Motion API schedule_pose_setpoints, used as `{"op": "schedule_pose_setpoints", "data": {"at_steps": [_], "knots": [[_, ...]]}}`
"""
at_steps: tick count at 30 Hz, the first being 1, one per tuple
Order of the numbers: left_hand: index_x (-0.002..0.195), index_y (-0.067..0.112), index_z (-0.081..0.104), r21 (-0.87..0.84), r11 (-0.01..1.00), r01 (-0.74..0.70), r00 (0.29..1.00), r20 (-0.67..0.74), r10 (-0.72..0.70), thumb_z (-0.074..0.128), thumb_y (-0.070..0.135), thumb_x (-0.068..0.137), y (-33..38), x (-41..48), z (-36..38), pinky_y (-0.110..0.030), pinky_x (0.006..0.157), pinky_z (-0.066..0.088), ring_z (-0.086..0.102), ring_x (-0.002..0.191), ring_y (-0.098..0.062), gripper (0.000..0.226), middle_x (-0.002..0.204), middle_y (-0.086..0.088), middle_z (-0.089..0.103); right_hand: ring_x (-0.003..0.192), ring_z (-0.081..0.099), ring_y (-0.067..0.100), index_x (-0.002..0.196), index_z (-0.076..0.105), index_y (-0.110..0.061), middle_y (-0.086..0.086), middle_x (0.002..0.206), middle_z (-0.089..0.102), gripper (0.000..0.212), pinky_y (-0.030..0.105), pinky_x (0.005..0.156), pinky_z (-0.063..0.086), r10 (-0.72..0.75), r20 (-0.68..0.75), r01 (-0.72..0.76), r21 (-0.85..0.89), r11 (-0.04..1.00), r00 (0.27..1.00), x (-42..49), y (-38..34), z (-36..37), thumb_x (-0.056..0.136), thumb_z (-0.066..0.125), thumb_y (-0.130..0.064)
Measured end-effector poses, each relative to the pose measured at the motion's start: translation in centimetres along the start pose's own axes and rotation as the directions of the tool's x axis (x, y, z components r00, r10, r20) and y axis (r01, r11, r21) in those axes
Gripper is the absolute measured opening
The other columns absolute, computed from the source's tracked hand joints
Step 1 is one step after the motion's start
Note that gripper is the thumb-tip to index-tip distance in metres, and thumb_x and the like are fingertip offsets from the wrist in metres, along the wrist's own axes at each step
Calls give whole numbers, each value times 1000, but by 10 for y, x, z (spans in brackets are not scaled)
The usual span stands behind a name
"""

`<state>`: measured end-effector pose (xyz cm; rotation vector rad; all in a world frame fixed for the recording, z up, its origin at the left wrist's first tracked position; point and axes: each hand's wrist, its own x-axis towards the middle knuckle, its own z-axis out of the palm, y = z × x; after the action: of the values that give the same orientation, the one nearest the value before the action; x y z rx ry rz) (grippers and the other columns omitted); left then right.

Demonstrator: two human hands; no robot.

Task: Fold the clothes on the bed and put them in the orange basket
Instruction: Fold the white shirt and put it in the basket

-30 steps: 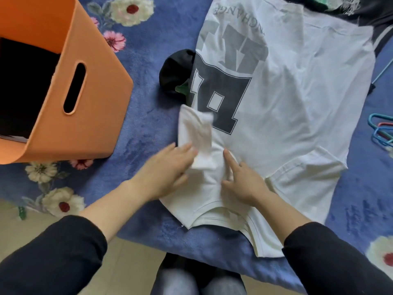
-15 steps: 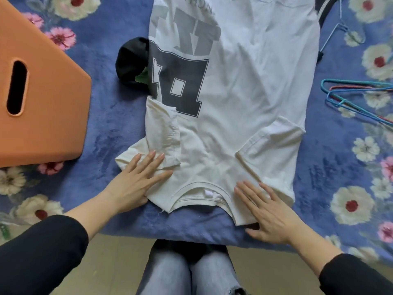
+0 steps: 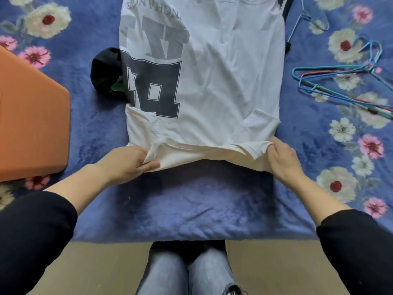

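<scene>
A white T-shirt (image 3: 223, 81) with a dark block print lies flat on the blue floral bed cover, both sleeves folded inward. My left hand (image 3: 125, 162) grips the shirt's near left corner and my right hand (image 3: 280, 158) grips its near right corner. The near edge is raised off the bed and bunched between the two hands. The orange basket (image 3: 32, 124) stands at the left edge, only one side wall showing.
A black garment (image 3: 104, 73) pokes out from under the shirt's left side. Several wire hangers (image 3: 340, 81) lie on the bed at the right. The bed's front edge runs just past my knees (image 3: 191, 271).
Both hands went from lying flat on the shirt's shoulder area to gripping its near corners. The collar end has lifted off the bed and moved away from me.
</scene>
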<state>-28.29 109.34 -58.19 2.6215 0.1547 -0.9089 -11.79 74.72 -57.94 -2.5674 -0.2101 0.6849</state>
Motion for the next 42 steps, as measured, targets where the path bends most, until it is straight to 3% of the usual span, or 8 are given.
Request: {"op": "schedule_pose_setpoints", "data": {"at_steps": [4,8,12,19,25,29,32,42], "knots": [[60,14,41,85,993,76,944,314,-99,74,54,69,30,-8,-15,-31,49,28,37,52,-16,53,57,2,43,75,48,34,66,40,-9,6,67,50,34,40,60,29,14,179,12,-143,990,984,-7,6,-17,98,31,-17],[74,18,50,38,989,144,772,621,-136,69,24,67,57,-34,-3,-23,48,33,48,60,-13,21,70,4,53,105,54,26,84,61,-16,8,108,61,36,32,82,37,193,552,6,-338,941,811,-36,28,-21,103,31,-21],[66,22,38,-37,990,136,664,745,-64,60,17,64,63,-40,6,-26,46,26,39,58,-17,23,66,4,41,66,34,17,60,35,-23,-1,71,42,30,29,59,25,409,648,-149,-418,896,643,-45,41,-30,89,44,-21],[59,26,55,-384,897,218,931,359,-73,44,17,50,35,6,-65,-25,52,39,49,53,-9,17,55,10,52,58,40,15,57,36,-14,3,62,44,42,29,52,27,142,347,-72,-207,976,927,12,2,-61,98,36,-21],[78,16,66,-328,935,136,991,25,-135,46,12,56,27,54,-143,-37,67,52,64,75,-22,29,75,-6,68,65,44,27,58,35,-11,8,60,45,41,37,55,27,-65,123,94,-243,965,990,84,-37,-97,98,36,-23],[65,11,54,-321,940,117,902,-361,-235,48,7,64,23,93,-180,-36,58,39,50,69,-30,7,63,-8,54,79,52,38,65,43,-9,20,76,55,37,42,66,37,-125,-33,111,-278,954,992,135,-55,-114,94,37,-31],[97,19,63,-400,905,147,752,-549,-365,53,14,73,15,122,-182,-37,78,43,58,96,-30,27,98,-7,67,98,53,43,90,54,-5,26,104,60,31,45,77,38,-77,-257,1,-284,959,963,167,-57,-116,97,38,-31],[146,20,24,-637,662,395,552,-411,-725,63,37,85,25,126,-92,-50,109,18,21,134,-35,75,147,-17,25,132,31,38,145,32,-10,20,143,33,60,44,106,28,173,-171,-194,-112,975,970,168,-12,-71,93,53,-34]]}}
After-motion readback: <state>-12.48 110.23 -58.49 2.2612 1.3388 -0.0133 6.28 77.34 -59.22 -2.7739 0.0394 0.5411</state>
